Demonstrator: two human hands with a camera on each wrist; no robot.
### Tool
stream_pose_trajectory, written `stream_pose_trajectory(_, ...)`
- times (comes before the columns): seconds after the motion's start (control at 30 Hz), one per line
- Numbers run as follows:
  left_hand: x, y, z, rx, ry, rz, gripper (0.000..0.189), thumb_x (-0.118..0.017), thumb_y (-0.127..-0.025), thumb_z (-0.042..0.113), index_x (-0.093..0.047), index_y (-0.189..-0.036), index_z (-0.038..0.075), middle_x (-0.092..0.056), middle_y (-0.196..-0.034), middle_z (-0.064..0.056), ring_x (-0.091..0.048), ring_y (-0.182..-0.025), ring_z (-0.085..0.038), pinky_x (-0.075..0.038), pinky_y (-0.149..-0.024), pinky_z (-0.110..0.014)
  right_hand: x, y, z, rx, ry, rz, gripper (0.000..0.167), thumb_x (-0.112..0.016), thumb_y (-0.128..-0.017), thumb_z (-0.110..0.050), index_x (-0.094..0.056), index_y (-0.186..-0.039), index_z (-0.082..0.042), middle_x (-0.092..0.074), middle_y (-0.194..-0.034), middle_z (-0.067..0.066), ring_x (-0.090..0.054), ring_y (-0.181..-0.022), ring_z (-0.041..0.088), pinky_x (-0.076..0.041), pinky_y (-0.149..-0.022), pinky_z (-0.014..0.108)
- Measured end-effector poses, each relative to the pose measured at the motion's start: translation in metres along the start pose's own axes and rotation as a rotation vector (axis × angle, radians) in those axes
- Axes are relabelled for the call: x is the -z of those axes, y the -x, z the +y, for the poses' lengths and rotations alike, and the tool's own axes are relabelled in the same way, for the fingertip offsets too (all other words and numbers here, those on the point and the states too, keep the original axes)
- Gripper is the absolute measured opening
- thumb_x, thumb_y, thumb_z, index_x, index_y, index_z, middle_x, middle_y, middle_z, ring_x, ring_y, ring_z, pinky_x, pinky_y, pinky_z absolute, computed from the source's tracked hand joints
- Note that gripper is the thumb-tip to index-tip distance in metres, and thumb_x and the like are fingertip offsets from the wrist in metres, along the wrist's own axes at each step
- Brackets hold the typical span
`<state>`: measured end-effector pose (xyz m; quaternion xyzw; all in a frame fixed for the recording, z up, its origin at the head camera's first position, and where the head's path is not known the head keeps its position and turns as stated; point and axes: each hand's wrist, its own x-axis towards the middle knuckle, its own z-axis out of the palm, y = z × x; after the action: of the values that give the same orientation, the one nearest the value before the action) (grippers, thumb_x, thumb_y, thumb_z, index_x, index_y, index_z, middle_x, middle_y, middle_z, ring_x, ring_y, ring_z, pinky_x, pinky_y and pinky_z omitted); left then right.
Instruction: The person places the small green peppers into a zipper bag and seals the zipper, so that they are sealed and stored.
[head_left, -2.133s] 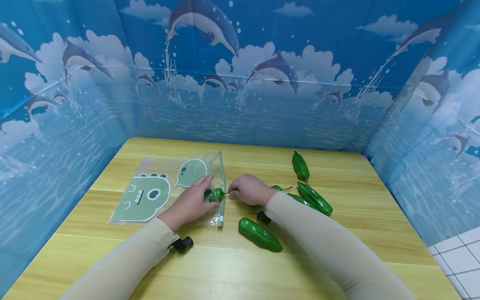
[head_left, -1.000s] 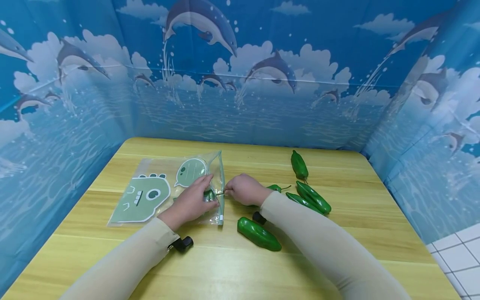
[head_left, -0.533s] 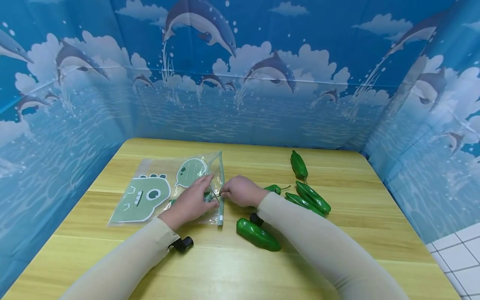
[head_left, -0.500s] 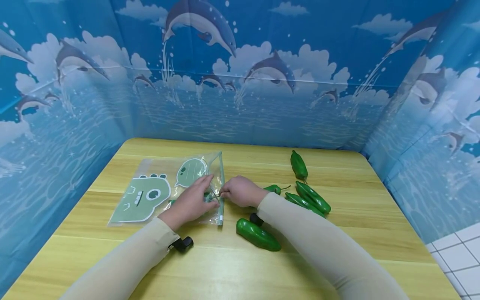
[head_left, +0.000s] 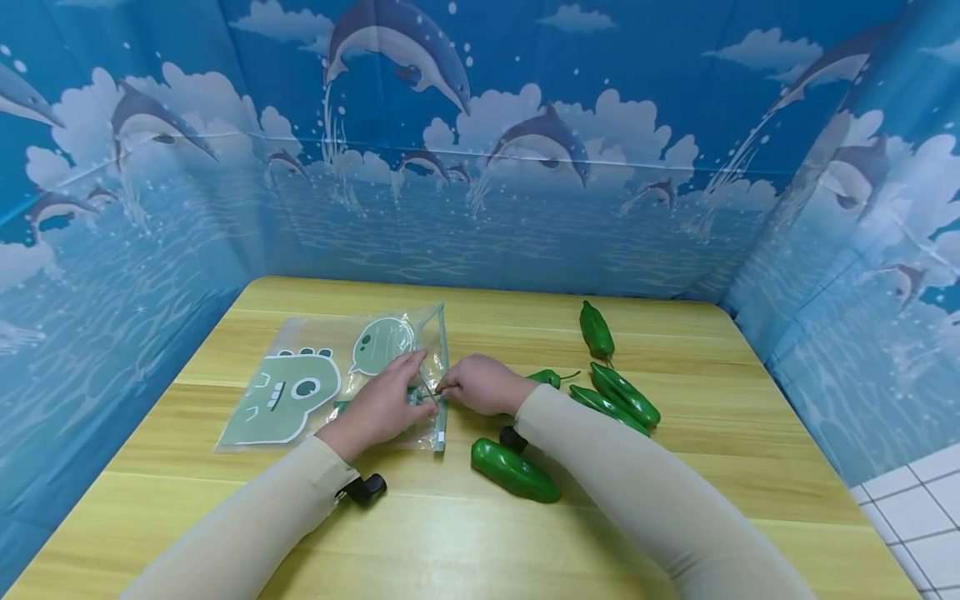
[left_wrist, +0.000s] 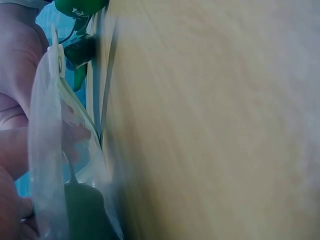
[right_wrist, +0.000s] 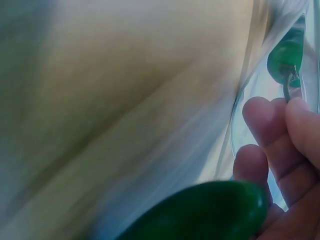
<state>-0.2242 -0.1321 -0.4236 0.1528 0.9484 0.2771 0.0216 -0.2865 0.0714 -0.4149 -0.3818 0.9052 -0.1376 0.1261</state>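
A clear zip bag (head_left: 288, 404) with a green cartoon print lies flat at the left of the table, its mouth facing right. My left hand (head_left: 381, 408) holds the upper film near that mouth, thumb and fingers spread apart on it, lifting it into a gap. Inside the bag is a green pepper (right_wrist: 285, 57), mostly covered by the left hand in the head view. My right hand (head_left: 483, 383) pinches the pepper's stem (right_wrist: 286, 87) between thumb and fingertips, right at the opening. In the left wrist view the pepper (left_wrist: 85, 212) shows beneath the raised film (left_wrist: 47, 125).
One loose green pepper (head_left: 514, 471) lies in front of the right wrist. Several more, such as the pepper (head_left: 597, 329) at the back and the pepper (head_left: 626, 393) nearer, lie on the wooden table (head_left: 420, 533). A dolphin-print curtain (head_left: 480, 217) surrounds the table.
My right hand has shifted left toward the bag mouth, and the pepper has slid deeper into the bag with its stem still pinched. The left hand stays in place.
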Motion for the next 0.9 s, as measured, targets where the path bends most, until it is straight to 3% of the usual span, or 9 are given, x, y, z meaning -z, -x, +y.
stream_pose_trajectory(0.23,-0.001,-0.001,0.0,0.006,-0.003,-0.002,0.099,-0.083,-0.091,0.035,-0.027,-0.167,0.009,-0.032,-0.171,-0.018,-0.041,-0.152,-0.043,-0.041,-0.12,-0.059,0.009,0.007,0.006,-0.036,-0.032,-0.007,0.031,-0.058,-0.109,-0.021,-0.073,-0.135,-0.015,-0.073,-0.135,0.003,-0.068,-0.128,0.024,-0.052,-0.113,0.042)
stream_pose_trajectory(0.53,-0.002,-0.002,0.0,0.031,-0.001,-0.015,0.1,-0.083,-0.09,0.038,-0.027,-0.168,0.013,-0.031,-0.172,-0.015,-0.041,-0.152,-0.042,-0.04,-0.12,-0.059,0.036,0.026,0.022,-0.145,-0.112,0.118,0.04,-0.059,-0.109,-0.026,-0.064,-0.146,-0.011,-0.064,-0.149,0.008,-0.06,-0.139,0.029,-0.048,-0.116,0.049)
stream_pose_trajectory(0.67,-0.002,-0.001,-0.001,0.036,0.008,-0.016,0.101,-0.083,-0.09,0.037,-0.026,-0.168,0.013,-0.03,-0.172,-0.015,-0.042,-0.151,-0.043,-0.04,-0.12,-0.06,0.047,0.039,0.033,-0.178,-0.108,0.161,0.048,-0.061,-0.108,-0.031,-0.058,-0.152,-0.011,-0.053,-0.16,0.01,-0.048,-0.15,0.032,-0.041,-0.122,0.052)
stream_pose_trajectory(0.9,-0.004,-0.002,-0.002,0.027,0.007,-0.015,0.102,-0.084,-0.089,0.038,-0.025,-0.169,0.013,-0.03,-0.172,-0.016,-0.042,-0.151,-0.044,-0.04,-0.12,-0.06,0.062,0.066,0.054,-0.237,-0.163,0.168,0.061,-0.062,-0.107,-0.034,-0.043,-0.162,-0.015,-0.03,-0.173,0.01,-0.036,-0.157,0.035,-0.038,-0.123,0.057)
